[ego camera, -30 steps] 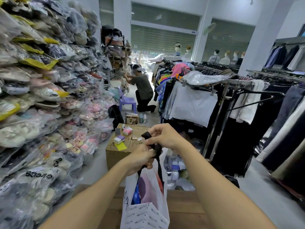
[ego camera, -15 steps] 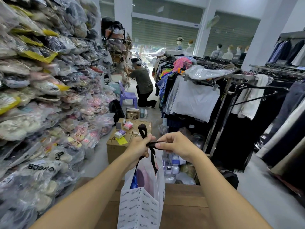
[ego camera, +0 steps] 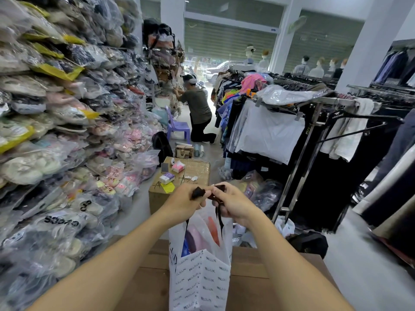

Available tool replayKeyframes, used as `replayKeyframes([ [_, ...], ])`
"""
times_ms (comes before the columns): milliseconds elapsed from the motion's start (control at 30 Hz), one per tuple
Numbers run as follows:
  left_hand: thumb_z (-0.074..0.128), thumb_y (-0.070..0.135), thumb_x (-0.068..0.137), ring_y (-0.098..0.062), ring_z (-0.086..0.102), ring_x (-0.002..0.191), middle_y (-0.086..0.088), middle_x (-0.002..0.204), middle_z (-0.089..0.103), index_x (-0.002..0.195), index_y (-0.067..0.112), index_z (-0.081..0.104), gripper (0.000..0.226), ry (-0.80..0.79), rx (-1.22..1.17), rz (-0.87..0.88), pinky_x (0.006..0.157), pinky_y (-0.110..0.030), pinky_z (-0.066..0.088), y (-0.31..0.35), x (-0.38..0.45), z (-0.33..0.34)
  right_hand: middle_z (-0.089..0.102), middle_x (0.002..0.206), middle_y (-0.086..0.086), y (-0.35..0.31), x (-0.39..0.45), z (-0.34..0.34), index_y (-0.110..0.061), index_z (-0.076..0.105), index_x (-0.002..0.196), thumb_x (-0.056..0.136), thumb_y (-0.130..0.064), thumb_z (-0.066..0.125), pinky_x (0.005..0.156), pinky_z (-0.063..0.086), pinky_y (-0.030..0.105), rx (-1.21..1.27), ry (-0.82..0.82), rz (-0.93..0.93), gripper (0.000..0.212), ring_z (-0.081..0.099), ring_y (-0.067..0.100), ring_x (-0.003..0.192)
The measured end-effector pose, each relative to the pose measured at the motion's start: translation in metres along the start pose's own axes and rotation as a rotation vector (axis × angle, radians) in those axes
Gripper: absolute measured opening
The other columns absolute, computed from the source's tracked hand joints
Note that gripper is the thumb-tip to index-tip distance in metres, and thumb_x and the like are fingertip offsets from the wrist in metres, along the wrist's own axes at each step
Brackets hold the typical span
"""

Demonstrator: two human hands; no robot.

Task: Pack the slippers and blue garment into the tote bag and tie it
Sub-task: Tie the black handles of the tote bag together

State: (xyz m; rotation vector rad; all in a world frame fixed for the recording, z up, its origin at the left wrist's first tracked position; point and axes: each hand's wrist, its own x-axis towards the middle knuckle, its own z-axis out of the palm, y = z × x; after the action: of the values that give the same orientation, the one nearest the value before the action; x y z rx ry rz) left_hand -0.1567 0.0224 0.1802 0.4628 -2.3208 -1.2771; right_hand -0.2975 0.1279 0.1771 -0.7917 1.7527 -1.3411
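Note:
A white printed tote bag (ego camera: 201, 281) stands upright on the wooden table (ego camera: 253, 286) in front of me. Through its open top I see the blue garment (ego camera: 185, 247) and pink and red slippers (ego camera: 202, 234). My left hand (ego camera: 184, 204) and my right hand (ego camera: 233, 204) meet just above the bag's mouth. Each hand pinches one of the black handle straps (ego camera: 219, 217), and the strap ends stick up between my fingers, crossed close together.
Bagged slippers are stacked in a wall (ego camera: 56, 135) on the left. A cardboard box (ego camera: 179, 182) with small items sits on the floor beyond the table. Clothes racks (ego camera: 303, 135) line the right. A person (ego camera: 198, 113) kneels by a purple stool (ego camera: 177, 126) down the aisle.
My hands have drawn together over the bag's mouth. The strap loop that stood above my left hand is now pulled down short between the fingers of both hands.

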Motion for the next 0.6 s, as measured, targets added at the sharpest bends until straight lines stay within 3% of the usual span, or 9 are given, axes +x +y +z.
replayKeyframes([
  [67, 0.057, 0.012, 0.094, -0.015, 0.054, 0.066, 0.001, 0.067, 0.062, 0.089, 0.01, 0.073, 0.017, -0.015, 0.187, 0.058, 0.066, -0.033, 0.046, 0.001, -0.001, 0.001, 0.058, 0.063, 0.0, -0.001, 0.001, 0.0, -0.008, 0.054, 0.113, 0.1, -0.036, 0.057, 0.038, 0.025, 0.018, -0.026, 0.014, 0.02, 0.031, 0.039, 0.008, 0.047],
  [133, 0.051, 0.002, 0.09, -0.021, 0.056, 0.072, -0.005, 0.075, 0.063, 0.082, 0.008, 0.065, 0.017, -0.05, 0.419, 0.103, 0.065, -0.035, 0.043, 0.003, 0.001, 0.003, 0.056, 0.06, -0.005, -0.002, 0.001, 0.003, -0.017, 0.052, 0.106, 0.098, -0.043, 0.058, 0.038, 0.022, 0.019, -0.026, 0.025, 0.025, 0.028, 0.04, 0.008, 0.05],
  [233, 0.043, 0.015, 0.099, -0.027, 0.055, 0.072, -0.005, 0.075, 0.059, 0.081, 0.014, 0.056, 0.022, -0.12, 0.555, 0.012, 0.063, -0.038, 0.042, 0.008, 0.007, 0.002, 0.05, 0.06, -0.002, -0.006, 0.0, 0.003, -0.021, 0.051, 0.113, 0.099, -0.041, 0.055, 0.041, 0.026, 0.02, -0.016, 0.022, 0.043, 0.025, 0.04, 0.009, 0.047],
  [300, 0.04, 0.025, 0.102, -0.02, 0.049, 0.063, 0.0, 0.066, 0.052, 0.074, 0.021, 0.049, 0.03, -0.145, 0.404, -0.157, 0.058, -0.033, 0.039, 0.013, 0.009, 0.0, 0.047, 0.062, -0.001, -0.006, -0.001, -0.001, -0.024, 0.051, 0.117, 0.099, -0.025, 0.052, 0.047, 0.031, 0.022, 0.084, -0.063, 0.051, 0.018, 0.04, 0.011, 0.05],
  [400, 0.041, 0.028, 0.103, -0.016, 0.044, 0.055, -0.003, 0.062, 0.048, 0.078, 0.012, 0.051, 0.03, -0.154, -0.112, -0.472, 0.055, -0.026, 0.047, 0.021, 0.011, -0.003, 0.046, 0.074, 0.006, -0.002, -0.01, -0.015, -0.029, 0.057, 0.117, 0.088, 0.003, 0.048, 0.062, 0.038, 0.03, 0.203, -0.325, -0.014, 0.044, 0.041, 0.015, 0.061],
  [467, 0.043, 0.019, 0.102, -0.015, 0.041, 0.052, -0.006, 0.063, 0.048, 0.084, 0.005, 0.054, 0.025, -0.146, -0.311, -0.584, 0.058, -0.028, 0.05, 0.021, 0.014, -0.003, 0.052, 0.084, 0.009, 0.0, -0.017, -0.02, -0.026, 0.062, 0.12, 0.087, 0.013, 0.054, 0.067, 0.041, 0.03, 0.076, -0.399, -0.125, 0.052, 0.047, 0.015, 0.067],
  [533, 0.046, 0.016, 0.1, -0.014, 0.042, 0.051, -0.007, 0.064, 0.049, 0.092, 0.002, 0.058, 0.021, -0.153, -0.383, -0.641, 0.057, -0.029, 0.052, 0.018, 0.019, -0.001, 0.062, 0.087, 0.007, 0.002, -0.021, -0.017, -0.019, 0.07, 0.119, 0.088, 0.009, 0.065, 0.062, 0.04, 0.027, -0.079, -0.318, -0.227, 0.042, 0.048, 0.011, 0.067],
  [600, 0.05, 0.023, 0.1, -0.014, 0.044, 0.052, -0.008, 0.068, 0.052, 0.105, -0.002, 0.06, 0.027, -0.17, -0.415, -0.683, 0.054, -0.029, 0.053, 0.016, 0.022, 0.002, 0.056, 0.07, 0.005, 0.005, -0.021, -0.012, -0.011, 0.078, 0.106, 0.087, -0.005, 0.075, 0.055, 0.027, 0.03, -0.15, -0.178, -0.298, 0.019, 0.036, 0.012, 0.057],
])
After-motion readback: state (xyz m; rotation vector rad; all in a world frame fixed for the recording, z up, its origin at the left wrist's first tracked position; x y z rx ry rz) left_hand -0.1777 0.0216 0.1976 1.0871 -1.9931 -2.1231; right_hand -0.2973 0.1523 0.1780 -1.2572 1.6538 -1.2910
